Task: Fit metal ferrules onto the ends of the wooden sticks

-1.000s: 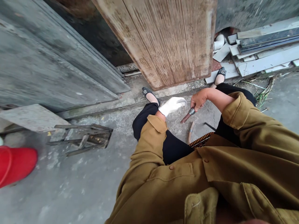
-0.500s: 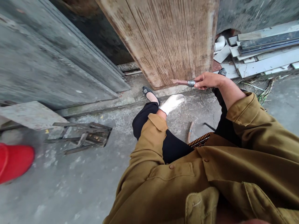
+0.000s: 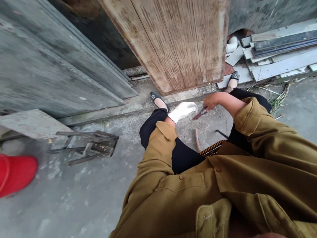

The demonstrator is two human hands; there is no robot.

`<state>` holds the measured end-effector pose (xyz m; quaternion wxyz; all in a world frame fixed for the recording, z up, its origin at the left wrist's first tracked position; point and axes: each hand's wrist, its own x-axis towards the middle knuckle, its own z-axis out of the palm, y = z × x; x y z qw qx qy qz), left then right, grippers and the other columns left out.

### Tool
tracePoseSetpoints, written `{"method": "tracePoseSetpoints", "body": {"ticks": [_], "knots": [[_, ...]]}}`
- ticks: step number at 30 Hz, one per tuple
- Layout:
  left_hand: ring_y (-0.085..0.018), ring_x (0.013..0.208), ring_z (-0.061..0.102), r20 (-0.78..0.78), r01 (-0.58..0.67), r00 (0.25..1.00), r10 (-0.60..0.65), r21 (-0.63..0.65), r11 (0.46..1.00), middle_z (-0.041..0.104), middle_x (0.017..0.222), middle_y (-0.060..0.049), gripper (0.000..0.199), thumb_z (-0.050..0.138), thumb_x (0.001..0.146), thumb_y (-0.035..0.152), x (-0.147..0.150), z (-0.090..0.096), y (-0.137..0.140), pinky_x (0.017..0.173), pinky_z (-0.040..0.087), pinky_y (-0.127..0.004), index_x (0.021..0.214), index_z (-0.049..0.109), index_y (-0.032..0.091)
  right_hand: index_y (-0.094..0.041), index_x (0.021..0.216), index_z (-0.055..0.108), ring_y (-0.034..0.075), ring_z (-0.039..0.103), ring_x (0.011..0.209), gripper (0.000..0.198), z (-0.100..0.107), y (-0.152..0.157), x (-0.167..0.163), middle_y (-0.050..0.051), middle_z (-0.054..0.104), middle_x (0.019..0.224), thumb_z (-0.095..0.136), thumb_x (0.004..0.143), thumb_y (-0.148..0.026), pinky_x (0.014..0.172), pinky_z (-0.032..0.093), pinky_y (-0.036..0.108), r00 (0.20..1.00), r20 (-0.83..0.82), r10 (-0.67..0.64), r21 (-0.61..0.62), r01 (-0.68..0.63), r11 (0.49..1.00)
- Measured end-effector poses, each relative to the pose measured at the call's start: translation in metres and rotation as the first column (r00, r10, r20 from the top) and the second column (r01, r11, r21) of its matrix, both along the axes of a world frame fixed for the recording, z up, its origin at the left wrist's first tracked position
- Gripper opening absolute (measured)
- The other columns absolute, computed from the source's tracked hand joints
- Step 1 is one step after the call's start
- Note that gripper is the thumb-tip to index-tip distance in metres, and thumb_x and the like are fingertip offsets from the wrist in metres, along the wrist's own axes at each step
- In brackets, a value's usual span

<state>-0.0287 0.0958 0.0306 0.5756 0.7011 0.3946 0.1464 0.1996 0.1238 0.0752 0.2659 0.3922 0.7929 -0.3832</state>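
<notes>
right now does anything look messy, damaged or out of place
Mildly: the left hand is gloved while the right hand is bare, a mismatch, and plant scraps lie strewn on the concrete near unevenly piled boards, looking untidy.

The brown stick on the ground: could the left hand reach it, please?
Probably yes: the brown stick lies near the left hand, though the rod in the right hand may intrude.

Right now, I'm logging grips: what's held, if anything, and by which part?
The right hand grips a blurred brown stick by one end, the other jutting free; for the left hand, can't tell.
</notes>
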Motion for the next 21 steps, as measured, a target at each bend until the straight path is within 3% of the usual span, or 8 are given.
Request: {"method": "tracePoseSetpoints", "body": {"ticks": [2,4,6,9,13,16,19,21], "knots": [[-0.017,0.08,0.063,0.003,-0.097,0.995,0.097,0.025,0.995,0.075,0.087,-0.006,0.031,0.075,0.081,0.042,-0.005,-0.003,0.006,0.078,0.052,-0.027,0.088,0.075,0.012,-0.009,0.101,0.079,0.013,0.057,0.065,0.015,0.004,-0.003,0.0,0.001,0.063,0.07,0.071,0.098,-0.02,0.068,0.043,0.027,0.995,-0.093,0.035,-0.237,-0.057,0.97],[-0.016,0.078,0.063,0.021,-0.152,0.988,0.152,0.017,0.988,0.075,0.086,-0.006,0.03,0.077,0.081,0.041,-0.009,-0.004,0.012,0.076,0.053,-0.027,0.088,0.074,0.013,-0.01,0.109,0.078,0.011,0.055,0.066,0.021,0.013,-0.004,0.007,-0.001,0.061,0.072,0.072,0.099,-0.027,0.068,0.041,0.025,0.96,-0.276,-0.038,-0.32,-0.055,0.946],[-0.014,0.072,0.061,0.062,-0.193,0.98,0.191,0.014,0.981,0.073,0.083,-0.005,0.028,0.077,0.082,0.04,-0.013,-0.005,0.016,0.071,0.051,-0.025,0.088,0.073,0.013,-0.011,0.113,0.077,0.011,0.054,0.068,0.032,0.024,-0.002,0.019,-0.001,0.064,0.077,0.077,0.096,-0.039,0.068,0.04,0.025,0.87,-0.461,-0.172,-0.329,0.013,0.944],[-0.012,0.061,0.056,0.061,-0.199,0.978,0.197,0.017,0.98,0.065,0.07,-0.002,0.024,0.07,0.091,0.037,-0.014,-0.002,0.018,0.059,0.044,-0.022,0.088,0.072,0.013,-0.014,0.099,0.073,0.011,0.054,0.068,0.033,0.034,0.001,0.036,0.001,0.065,0.079,0.077,0.096,-0.046,0.066,0.041,0.024,0.709,-0.584,-0.395,-0.31,0.255,0.916],[-0.01,0.052,0.048,-0.003,-0.048,0.999,0.048,-0.054,0.997,0.054,0.058,0.001,0.025,0.062,0.096,0.034,-0.007,-0.001,0.01,0.052,0.035,-0.021,0.089,0.072,0.013,-0.015,0.101,0.071,0.011,0.059,0.071,0.021,0.035,0.005,0.036,0.006,0.074,0.091,0.066,0.105,-0.035,0.064,0.044,0.023,0.577,-0.598,-0.556,-0.138,0.609,0.781],[-0.01,0.053,0.046,0.035,0.127,0.992,-0.123,-0.133,0.983,0.055,0.062,0.001,0.033,0.066,0.095,0.044,0.002,-0.004,0.001,0.052,0.035,-0.021,0.092,0.075,0.012,-0.011,0.115,0.074,0.016,0.071,0.087,0.022,0.028,0.005,0.02,0.013,0.079,0.107,0.058,0.108,-0.024,0.075,0.05,0.025,0.693,-0.481,-0.537,0.11,0.656,0.747],[-0.01,0.054,0.045,0.029,0.239,0.971,-0.237,-0.137,0.961,0.054,0.063,0.002,0.045,0.07,0.093,0.056,0.006,-0.007,-0.003,0.053,0.036,-0.022,0.096,0.077,0.012,-0.007,0.132,0.075,0.03,0.075,0.116,0.034,0.018,0.003,0.002,0.023,0.078,0.128,0.059,0.108,-0.026,0.095,0.054,0.033,0.868,-0.218,-0.446,0.421,0.496,0.759],[-0.011,0.055,0.045,0.014,0.257,0.966,-0.257,-0.107,0.96,0.055,0.065,0.001,0.049,0.07,0.093,0.06,0.006,-0.006,-0.003,0.054,0.037,-0.023,0.097,0.077,0.012,-0.004,0.14,0.073,0.037,0.072,0.13,0.043,0.012,-0.001,-0.008,0.028,0.074,0.137,0.059,0.109,-0.03,0.101,0.053,0.038,0.917,-0.062,-0.393,0.513,0.367,0.776]]}}
